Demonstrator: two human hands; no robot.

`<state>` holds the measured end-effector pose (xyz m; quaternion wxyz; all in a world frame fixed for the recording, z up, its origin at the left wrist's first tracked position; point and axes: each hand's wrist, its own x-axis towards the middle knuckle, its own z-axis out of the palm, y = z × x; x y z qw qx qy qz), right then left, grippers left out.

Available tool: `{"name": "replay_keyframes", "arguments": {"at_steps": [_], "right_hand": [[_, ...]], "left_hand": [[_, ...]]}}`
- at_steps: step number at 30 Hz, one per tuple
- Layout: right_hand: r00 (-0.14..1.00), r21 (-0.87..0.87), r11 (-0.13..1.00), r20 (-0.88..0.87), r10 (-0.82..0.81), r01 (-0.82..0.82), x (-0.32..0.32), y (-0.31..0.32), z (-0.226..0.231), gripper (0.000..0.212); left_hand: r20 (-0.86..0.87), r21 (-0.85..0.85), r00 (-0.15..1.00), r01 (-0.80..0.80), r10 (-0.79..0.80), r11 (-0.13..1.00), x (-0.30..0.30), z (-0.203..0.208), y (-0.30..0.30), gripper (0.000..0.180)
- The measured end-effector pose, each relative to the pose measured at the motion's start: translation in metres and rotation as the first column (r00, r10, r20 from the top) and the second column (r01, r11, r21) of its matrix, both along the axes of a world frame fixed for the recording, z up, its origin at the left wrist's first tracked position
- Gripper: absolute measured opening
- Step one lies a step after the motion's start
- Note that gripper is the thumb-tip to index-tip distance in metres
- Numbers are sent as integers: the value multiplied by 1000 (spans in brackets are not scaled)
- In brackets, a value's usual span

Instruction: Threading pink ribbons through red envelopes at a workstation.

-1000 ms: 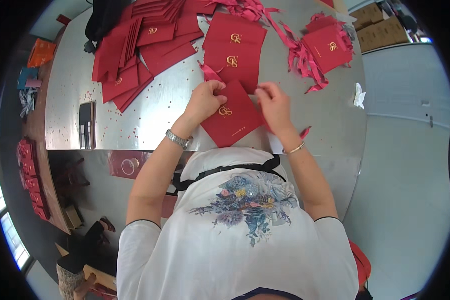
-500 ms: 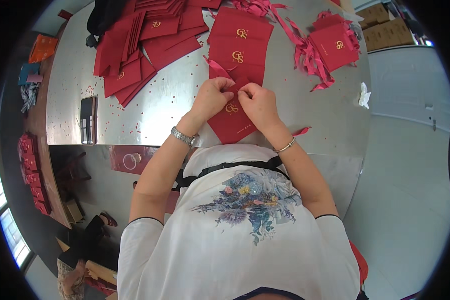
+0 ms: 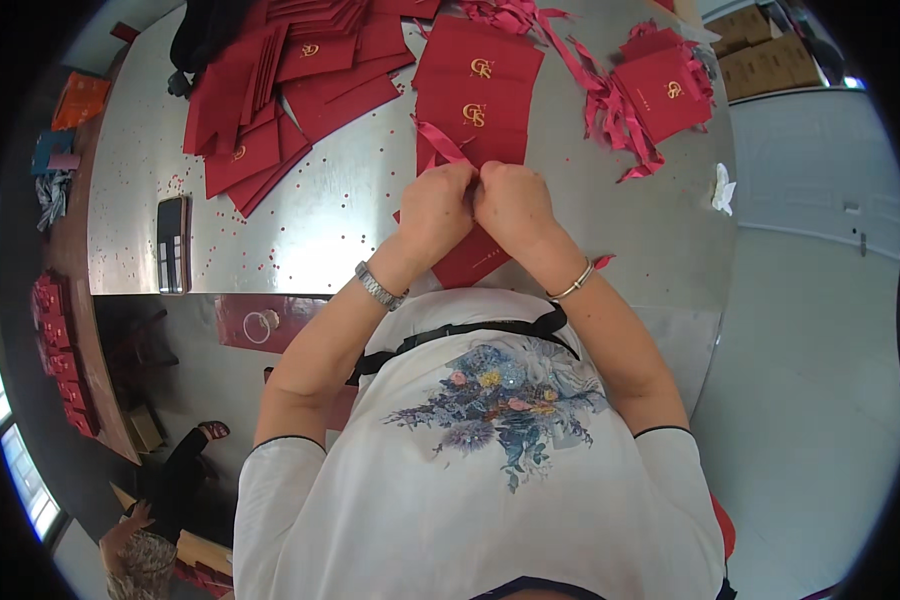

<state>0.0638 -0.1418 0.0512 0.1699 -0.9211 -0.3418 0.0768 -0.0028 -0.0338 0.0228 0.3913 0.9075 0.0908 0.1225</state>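
Observation:
A red paper bag (image 3: 470,262) with gold lettering lies flat at the table's near edge, largely covered by my hands. Both hands are closed and meet knuckle to knuckle above it. From the fingers of my left hand (image 3: 436,210) a pinkish-red ribbon (image 3: 444,143) runs up and to the left. My right hand (image 3: 515,208) is curled into a fist against the left one; what its fingers grip is hidden. A short red ribbon end (image 3: 602,262) shows beside my right wrist. Just beyond my hands, more flat red bags (image 3: 478,85) lie overlapping in a column.
Many red bags (image 3: 315,60) are heaped at the far left, and bags with ribbons (image 3: 660,95) at the far right. A phone (image 3: 172,245) lies on the metal table (image 3: 330,215) among red specks. A crumpled white tissue (image 3: 723,190) is at the right edge. Another person (image 3: 140,555) sits lower left.
My hands have come together and turned so the knuckles face up, with the fingers now hidden. The bag beneath is more covered. The person at lower left has shifted.

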Motion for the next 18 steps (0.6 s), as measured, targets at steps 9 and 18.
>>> {"name": "replay_keyframes", "arguments": {"at_steps": [9,18], "right_hand": [[954,108,984,-281,-104,140,13,-7,-9,15],[918,387,922,-376,127,31,10,-19,-5,24]], "left_hand": [[-29,-14,997,67,-68,998,-1,-5,9,16],[-258,-610,909,109,-326,785,21,-14,46,19]]}}
